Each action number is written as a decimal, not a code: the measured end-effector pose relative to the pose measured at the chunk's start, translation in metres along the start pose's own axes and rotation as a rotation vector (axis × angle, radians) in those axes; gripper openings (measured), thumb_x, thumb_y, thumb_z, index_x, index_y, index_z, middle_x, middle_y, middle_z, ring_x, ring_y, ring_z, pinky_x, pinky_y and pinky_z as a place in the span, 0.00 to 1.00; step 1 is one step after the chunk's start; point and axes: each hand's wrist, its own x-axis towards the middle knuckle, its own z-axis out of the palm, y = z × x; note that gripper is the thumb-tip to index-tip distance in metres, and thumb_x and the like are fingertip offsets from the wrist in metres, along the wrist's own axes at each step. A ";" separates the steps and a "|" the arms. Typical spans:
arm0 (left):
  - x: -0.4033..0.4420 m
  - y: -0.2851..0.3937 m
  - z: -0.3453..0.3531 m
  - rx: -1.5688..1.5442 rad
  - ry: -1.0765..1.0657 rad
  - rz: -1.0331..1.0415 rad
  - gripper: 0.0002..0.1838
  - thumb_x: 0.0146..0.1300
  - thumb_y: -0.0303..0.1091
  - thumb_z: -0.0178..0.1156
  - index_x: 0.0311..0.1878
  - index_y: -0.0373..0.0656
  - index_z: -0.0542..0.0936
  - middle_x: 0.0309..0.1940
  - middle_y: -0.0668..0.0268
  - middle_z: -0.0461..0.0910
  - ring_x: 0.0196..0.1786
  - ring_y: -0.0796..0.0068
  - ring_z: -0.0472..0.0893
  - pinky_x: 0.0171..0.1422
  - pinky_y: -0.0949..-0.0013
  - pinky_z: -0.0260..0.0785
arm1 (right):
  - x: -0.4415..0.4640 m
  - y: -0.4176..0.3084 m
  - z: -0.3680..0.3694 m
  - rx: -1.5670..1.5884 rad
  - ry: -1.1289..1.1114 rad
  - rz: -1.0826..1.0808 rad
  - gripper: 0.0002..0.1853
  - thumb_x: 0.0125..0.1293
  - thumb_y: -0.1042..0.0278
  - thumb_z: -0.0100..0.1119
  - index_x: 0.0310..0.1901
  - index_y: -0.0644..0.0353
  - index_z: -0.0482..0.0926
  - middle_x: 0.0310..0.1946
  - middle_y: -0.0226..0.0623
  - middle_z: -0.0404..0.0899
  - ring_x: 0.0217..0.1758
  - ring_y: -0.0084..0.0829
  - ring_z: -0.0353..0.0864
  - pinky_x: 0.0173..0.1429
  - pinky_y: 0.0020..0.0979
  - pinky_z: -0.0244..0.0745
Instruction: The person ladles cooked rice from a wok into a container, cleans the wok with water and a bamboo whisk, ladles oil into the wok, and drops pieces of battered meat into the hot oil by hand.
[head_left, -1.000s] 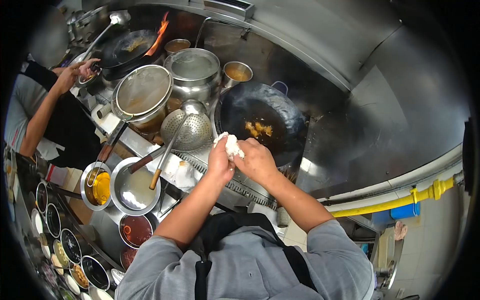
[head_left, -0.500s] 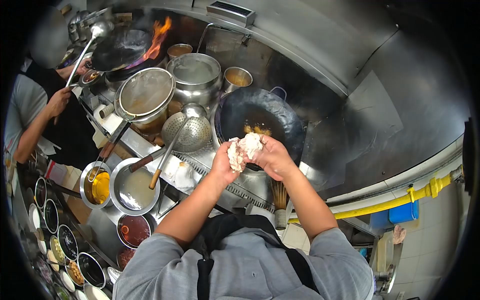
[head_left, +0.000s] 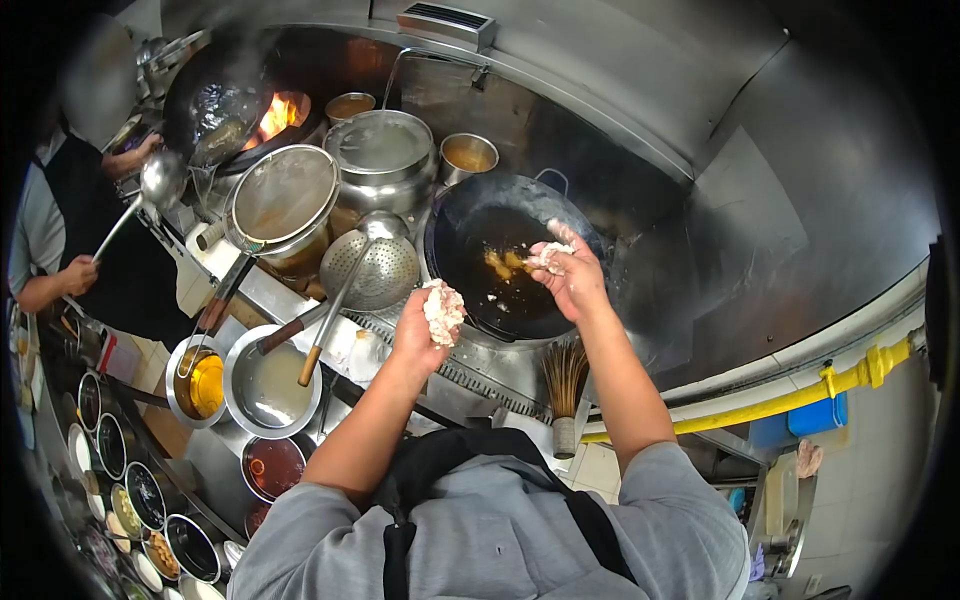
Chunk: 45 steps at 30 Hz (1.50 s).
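Observation:
My left hand [head_left: 412, 340] is closed around a lumpy, whitish-pink clump of coated raw meat [head_left: 444, 312], near the front left rim of the wok. Over the wok [head_left: 470, 215] is my right hand [head_left: 575, 285], its thumb and fingers pinching a smaller piece of coated meat [head_left: 550, 258]. Dark oil covers the wok's bottom, and golden-brown bits of frying food [head_left: 503, 263] float in it. Left of the wok a perforated strainer [head_left: 370, 275] lies with a steel ladle [head_left: 383, 228] across it.
A co-worker's hand [head_left: 78, 275] grips a ladle [head_left: 163, 178] beside a flaming burner [head_left: 280, 115]. Steel pots [head_left: 380, 150] and a mesh sieve [head_left: 285, 195] stand to the left. Several bowls line the lower left. A bamboo brush [head_left: 565, 385] stands right of the wok's front.
My hands have moved apart: the right went over the wok with a small piece, the left drew back with the clump. The co-worker's ladle has come down and their wok has tilted.

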 end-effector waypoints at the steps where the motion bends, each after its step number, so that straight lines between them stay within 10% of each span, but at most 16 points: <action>1: -0.001 0.000 0.000 0.017 -0.005 0.014 0.10 0.64 0.41 0.46 0.39 0.50 0.75 0.29 0.69 0.80 0.27 0.74 0.80 0.21 0.74 0.67 | 0.006 -0.001 -0.007 0.034 0.007 0.003 0.18 0.61 0.82 0.49 0.54 0.64 0.70 0.35 0.40 0.78 0.31 0.30 0.80 0.32 0.28 0.78; 5: -0.016 0.003 -0.001 0.074 -0.029 0.022 0.12 0.64 0.42 0.46 0.40 0.46 0.75 0.29 0.65 0.79 0.28 0.71 0.80 0.24 0.71 0.70 | 0.022 -0.009 -0.026 0.070 0.066 0.010 0.07 0.65 0.67 0.54 0.40 0.61 0.75 0.26 0.31 0.74 0.23 0.22 0.72 0.25 0.24 0.67; 9: -0.034 0.002 0.006 0.062 0.024 0.141 0.20 0.66 0.48 0.46 0.41 0.39 0.76 0.29 0.62 0.80 0.29 0.66 0.80 0.34 0.66 0.74 | 0.027 -0.016 -0.018 -0.176 0.191 -0.075 0.19 0.69 0.52 0.54 0.24 0.54 0.69 0.15 0.26 0.67 0.17 0.20 0.68 0.17 0.22 0.59; 13: -0.041 0.003 -0.001 0.031 0.034 0.160 0.20 0.66 0.48 0.47 0.40 0.39 0.76 0.30 0.60 0.79 0.29 0.66 0.80 0.35 0.65 0.74 | 0.075 0.043 -0.059 -0.991 0.246 -0.494 0.20 0.68 0.55 0.55 0.23 0.60 0.74 0.13 0.30 0.70 0.18 0.29 0.72 0.26 0.32 0.68; 15: -0.043 0.004 -0.011 0.063 0.005 0.137 0.18 0.65 0.46 0.47 0.40 0.39 0.75 0.30 0.60 0.79 0.30 0.65 0.80 0.35 0.65 0.74 | 0.078 0.057 -0.067 -1.297 0.109 -0.325 0.13 0.63 0.60 0.60 0.40 0.63 0.77 0.29 0.39 0.79 0.35 0.36 0.78 0.43 0.35 0.72; 17: -0.046 0.004 -0.019 0.103 -0.001 0.111 0.14 0.63 0.40 0.47 0.41 0.38 0.74 0.31 0.61 0.78 0.31 0.65 0.79 0.37 0.63 0.75 | 0.077 0.074 -0.078 -1.347 -0.072 -0.082 0.28 0.55 0.67 0.67 0.58 0.57 0.72 0.50 0.46 0.79 0.53 0.39 0.78 0.56 0.34 0.71; 18: -0.047 0.003 -0.022 0.099 0.003 0.114 0.14 0.63 0.40 0.47 0.41 0.38 0.74 0.31 0.61 0.78 0.31 0.65 0.79 0.37 0.63 0.75 | 0.082 0.092 -0.092 -1.402 -0.125 -0.313 0.28 0.51 0.70 0.69 0.56 0.55 0.75 0.48 0.46 0.80 0.53 0.43 0.79 0.57 0.35 0.72; 23: -0.057 -0.004 -0.028 0.181 0.023 0.118 0.17 0.62 0.41 0.49 0.48 0.39 0.75 0.32 0.61 0.78 0.31 0.65 0.79 0.37 0.64 0.75 | 0.075 0.106 -0.078 -1.680 0.055 -0.046 0.14 0.51 0.64 0.69 0.39 0.59 0.83 0.36 0.48 0.82 0.42 0.46 0.82 0.49 0.37 0.75; 26: -0.058 -0.006 -0.026 0.169 -0.009 0.039 0.20 0.63 0.42 0.49 0.50 0.38 0.74 0.34 0.60 0.79 0.32 0.64 0.80 0.38 0.64 0.76 | 0.087 0.106 -0.084 -1.583 -0.004 0.116 0.15 0.51 0.60 0.69 0.40 0.58 0.84 0.35 0.48 0.83 0.42 0.46 0.82 0.49 0.39 0.76; 30: -0.052 -0.001 -0.030 0.046 -0.201 -0.096 0.21 0.61 0.38 0.47 0.53 0.35 0.72 0.40 0.54 0.80 0.36 0.58 0.81 0.41 0.60 0.77 | 0.071 0.080 -0.056 -1.383 -0.012 -0.282 0.16 0.53 0.60 0.68 0.40 0.62 0.84 0.36 0.46 0.84 0.36 0.43 0.84 0.47 0.36 0.77; 33: -0.043 -0.003 -0.024 0.108 -0.300 -0.171 0.25 0.55 0.31 0.47 0.58 0.36 0.67 0.46 0.53 0.77 0.41 0.59 0.81 0.42 0.59 0.78 | 0.003 0.006 0.022 -0.971 -0.604 0.160 0.22 0.52 0.68 0.68 0.51 0.61 0.80 0.38 0.40 0.84 0.38 0.34 0.83 0.46 0.30 0.76; 38: -0.039 -0.007 0.003 0.417 -0.379 -0.241 0.26 0.53 0.28 0.51 0.58 0.37 0.68 0.38 0.56 0.79 0.32 0.62 0.82 0.32 0.65 0.78 | -0.053 -0.010 0.057 -1.178 -1.042 -0.212 0.26 0.50 0.74 0.63 0.55 0.60 0.76 0.50 0.45 0.79 0.50 0.39 0.79 0.49 0.31 0.76; 45: -0.025 -0.014 0.001 0.345 -0.407 -0.310 0.24 0.54 0.30 0.54 0.56 0.36 0.70 0.37 0.57 0.79 0.27 0.67 0.80 0.22 0.71 0.73 | -0.059 -0.008 0.032 -1.106 -0.599 -0.161 0.13 0.52 0.76 0.62 0.42 0.64 0.83 0.36 0.40 0.84 0.39 0.32 0.83 0.48 0.29 0.77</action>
